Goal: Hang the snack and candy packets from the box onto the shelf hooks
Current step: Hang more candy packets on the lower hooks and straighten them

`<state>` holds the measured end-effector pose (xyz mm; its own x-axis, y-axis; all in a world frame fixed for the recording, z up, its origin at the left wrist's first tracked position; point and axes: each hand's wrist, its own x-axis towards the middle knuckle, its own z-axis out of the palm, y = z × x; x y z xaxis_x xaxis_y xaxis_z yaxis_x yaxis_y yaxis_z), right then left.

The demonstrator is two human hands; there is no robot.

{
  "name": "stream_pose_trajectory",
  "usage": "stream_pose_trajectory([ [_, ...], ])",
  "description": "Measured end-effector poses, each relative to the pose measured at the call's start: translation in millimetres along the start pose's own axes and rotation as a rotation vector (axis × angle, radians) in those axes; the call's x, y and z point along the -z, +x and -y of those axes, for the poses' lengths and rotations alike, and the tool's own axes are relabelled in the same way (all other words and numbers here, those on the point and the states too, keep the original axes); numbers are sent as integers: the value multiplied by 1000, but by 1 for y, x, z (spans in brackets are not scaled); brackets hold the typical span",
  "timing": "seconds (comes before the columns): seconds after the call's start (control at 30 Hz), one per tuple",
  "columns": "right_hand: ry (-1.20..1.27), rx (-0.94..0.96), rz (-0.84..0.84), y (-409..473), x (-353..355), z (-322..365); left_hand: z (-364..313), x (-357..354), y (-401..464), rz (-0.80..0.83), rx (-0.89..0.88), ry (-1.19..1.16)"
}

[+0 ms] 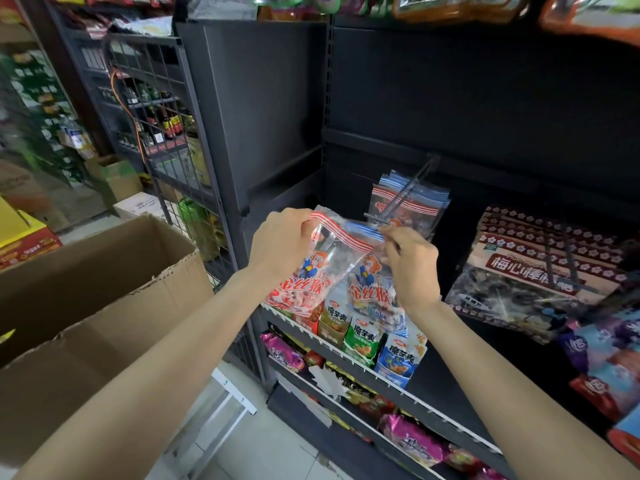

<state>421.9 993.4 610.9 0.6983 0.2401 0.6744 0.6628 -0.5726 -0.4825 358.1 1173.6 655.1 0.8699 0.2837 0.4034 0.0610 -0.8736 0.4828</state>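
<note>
Mid-frame, both hands up at the shelf hook; left hand grips a red-striped candy packet by its top edge, fingers curled over the header, packet hanging slack below so the header stays reachable; right hand pinches the top of a blue-striped candy packet between thumb and fingertips, header raised just beside the hook tip, likely lining the punch hole up with the prong; the hole itself is too small to tell; judgement: step in hand is threading the blue one first, red one held ready as next. The hook runs from centre toward upper right, anchored on the dark back panel; hung packets of the same brand already sit on it, pushed back toward the panel, leaving the tip free. Right of frame, dark plum-candy bags hang on a neighbouring hook. Below the hands, a wire-fronted shelf tray holds upright small snack pouches in brown, green and blue, packed side by side; lower trays hold pink and red wrapped sweets, blurred. Left of frame, cardboard box stands flaps open, near the left forearm so stock is within reach; its inside is not visible from this angle, so remaining packets cannot be told. Upper left, a wire rack with bottles, blurred.
</note>
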Motion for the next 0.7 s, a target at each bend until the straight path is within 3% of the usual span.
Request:
stream_pose_trajectory([
  [0.2,6,66,-11,2,3,-5,1,-4,1,10,5,9],
  [0.43,72,-196,43,7,-1,8,4,-6,1,11,29,17],
  [0.7,43,-202,93,8,-1,5,3,-8,3,-5,37,32],
])
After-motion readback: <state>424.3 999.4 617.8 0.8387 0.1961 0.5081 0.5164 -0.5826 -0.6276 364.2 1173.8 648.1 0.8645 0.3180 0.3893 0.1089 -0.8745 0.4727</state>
